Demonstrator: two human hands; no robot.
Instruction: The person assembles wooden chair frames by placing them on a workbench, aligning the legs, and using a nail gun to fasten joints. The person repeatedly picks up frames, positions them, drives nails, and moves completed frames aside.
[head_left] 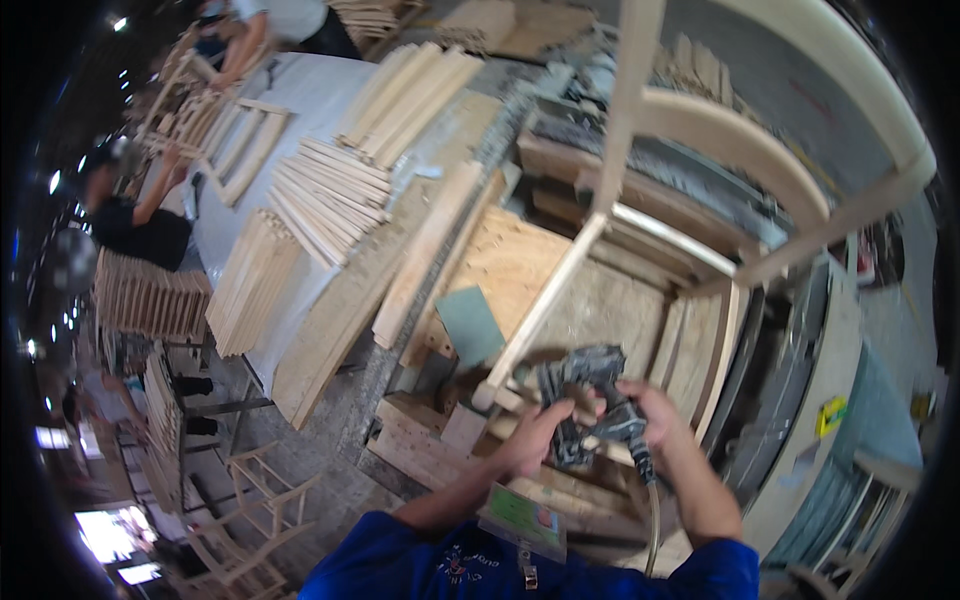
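I hold a worn, dark hand-held power tool (pixel 588 368) low over the near side of a pale wooden chair frame (pixel 545 308). A light hose runs from the tool down past my right forearm. My left hand (pixel 535 438) is closed on the tool's left side, thumb on top. On the opposite side, by the hose end, my right hand (pixel 648 408) grips it too. The chair frame leans on the bench with its curved back toward the upper right. The tool's underside is hidden, so its exact kind cannot be told.
A grey-green square sheet (pixel 471 325) lies on a plywood board (pixel 510 258) left of the frame. Beyond, wooden slats (pixel 330 195) lie bundled on a long table (pixel 300 85). Co-workers (pixel 140 215) stand along its far side. Chair frames (pixel 270 500) are on the floor at lower left.
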